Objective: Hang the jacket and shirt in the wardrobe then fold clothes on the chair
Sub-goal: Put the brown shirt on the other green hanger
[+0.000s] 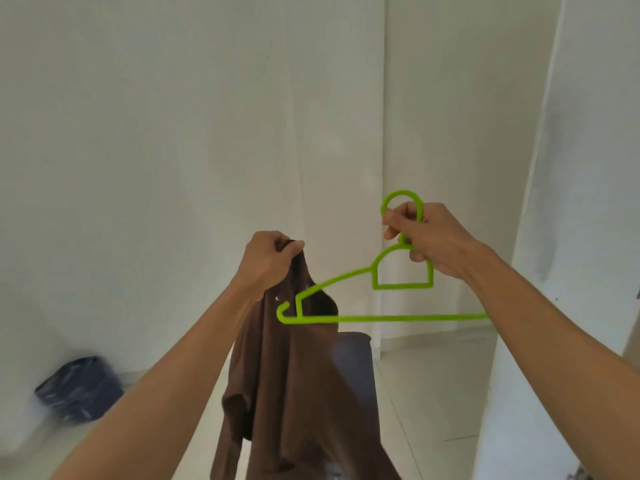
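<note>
Pinching the limp brown cloth shirt (294, 375) in our left hand (268, 261) at nine o'clock of the thin lime-green plastic hanger (377, 299) gripped by our right hand (426, 237), we risk its collar bunching and slipping off.

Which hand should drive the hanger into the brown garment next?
Right, likely. The right hand already grips the green hanger at its hook, and the hanger's left tip sits at the brown garment. The left hand pinches the garment's top, holding it up.

head cam | worn, faces forward-down | close on raised hands | single view
</note>
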Demonstrator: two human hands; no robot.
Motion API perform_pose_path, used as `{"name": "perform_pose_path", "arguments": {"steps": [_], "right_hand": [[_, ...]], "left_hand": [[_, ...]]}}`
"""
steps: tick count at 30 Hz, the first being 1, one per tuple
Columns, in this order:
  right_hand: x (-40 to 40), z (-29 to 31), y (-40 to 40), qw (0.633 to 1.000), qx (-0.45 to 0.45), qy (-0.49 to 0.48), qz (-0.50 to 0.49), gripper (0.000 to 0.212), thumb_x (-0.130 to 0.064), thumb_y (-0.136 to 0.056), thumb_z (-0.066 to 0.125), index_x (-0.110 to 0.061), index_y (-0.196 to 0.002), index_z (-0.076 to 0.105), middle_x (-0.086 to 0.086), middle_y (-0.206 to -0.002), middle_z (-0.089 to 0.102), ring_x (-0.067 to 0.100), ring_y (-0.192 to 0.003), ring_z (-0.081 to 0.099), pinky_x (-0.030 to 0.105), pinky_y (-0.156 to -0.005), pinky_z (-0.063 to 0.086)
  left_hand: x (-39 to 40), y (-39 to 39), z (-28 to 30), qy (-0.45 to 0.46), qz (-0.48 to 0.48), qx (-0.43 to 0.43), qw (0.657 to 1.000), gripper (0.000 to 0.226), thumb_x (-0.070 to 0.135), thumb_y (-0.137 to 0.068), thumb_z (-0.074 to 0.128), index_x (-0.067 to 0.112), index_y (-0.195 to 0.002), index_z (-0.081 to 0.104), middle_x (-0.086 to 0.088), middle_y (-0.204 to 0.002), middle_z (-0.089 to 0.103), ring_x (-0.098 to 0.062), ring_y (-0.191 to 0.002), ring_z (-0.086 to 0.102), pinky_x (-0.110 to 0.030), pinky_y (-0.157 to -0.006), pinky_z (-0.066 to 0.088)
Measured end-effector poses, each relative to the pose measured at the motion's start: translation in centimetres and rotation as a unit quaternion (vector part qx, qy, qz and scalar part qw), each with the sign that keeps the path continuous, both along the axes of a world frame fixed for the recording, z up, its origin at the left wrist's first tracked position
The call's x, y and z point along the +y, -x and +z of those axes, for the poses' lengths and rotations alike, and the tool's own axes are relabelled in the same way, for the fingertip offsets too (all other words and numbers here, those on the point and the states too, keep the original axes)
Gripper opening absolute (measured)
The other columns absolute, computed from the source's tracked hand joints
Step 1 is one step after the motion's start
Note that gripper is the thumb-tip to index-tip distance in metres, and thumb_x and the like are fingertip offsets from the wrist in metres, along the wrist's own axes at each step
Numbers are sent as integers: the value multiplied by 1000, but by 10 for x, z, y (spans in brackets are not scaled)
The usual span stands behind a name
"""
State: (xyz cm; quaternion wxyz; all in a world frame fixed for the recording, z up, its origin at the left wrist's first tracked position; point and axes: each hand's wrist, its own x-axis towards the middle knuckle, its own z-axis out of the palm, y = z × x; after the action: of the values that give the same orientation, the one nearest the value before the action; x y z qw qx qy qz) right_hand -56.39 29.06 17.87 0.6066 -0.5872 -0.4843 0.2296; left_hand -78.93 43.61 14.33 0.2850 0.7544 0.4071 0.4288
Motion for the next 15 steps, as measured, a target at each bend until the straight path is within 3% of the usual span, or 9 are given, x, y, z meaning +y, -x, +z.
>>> {"name": "perform_pose_path", "arguments": {"steps": [4, 9, 15], "right_hand": [[4, 6, -1, 996, 32, -47, -70, 21, -29, -95, 68, -13, -81, 64, 6, -64, 63, 11, -48, 44, 20, -41, 26], [26, 1, 27, 994, 39, -71, -78, 22, -33, -94, 69, -16, -80, 64, 6, -63, 64, 13, -48, 49, 21, -41, 31], [55, -2, 92, 991, -4, -88, -99, 22, -39, -94, 66, -18, -84, 67, 1, -62, 69, 12, -53, 60, 28, -54, 43]], "left_hand": [[6, 27, 2, -9, -5, 42, 999, 22, 33, -95, 67, 14, -85, 72, -3, -81, 70, -21, -78, 65, -38, -75, 55], [0, 42, 11, -42, 8, 77, 996, 20, 31, -95, 66, 15, -87, 74, -3, -84, 71, -19, -82, 66, -32, -75, 52], [-18, 36, 22, -97, 21, 115, 988, 22, 28, -98, 62, 10, -94, 75, -3, -89, 71, -17, -84, 64, -22, -66, 47]]}}
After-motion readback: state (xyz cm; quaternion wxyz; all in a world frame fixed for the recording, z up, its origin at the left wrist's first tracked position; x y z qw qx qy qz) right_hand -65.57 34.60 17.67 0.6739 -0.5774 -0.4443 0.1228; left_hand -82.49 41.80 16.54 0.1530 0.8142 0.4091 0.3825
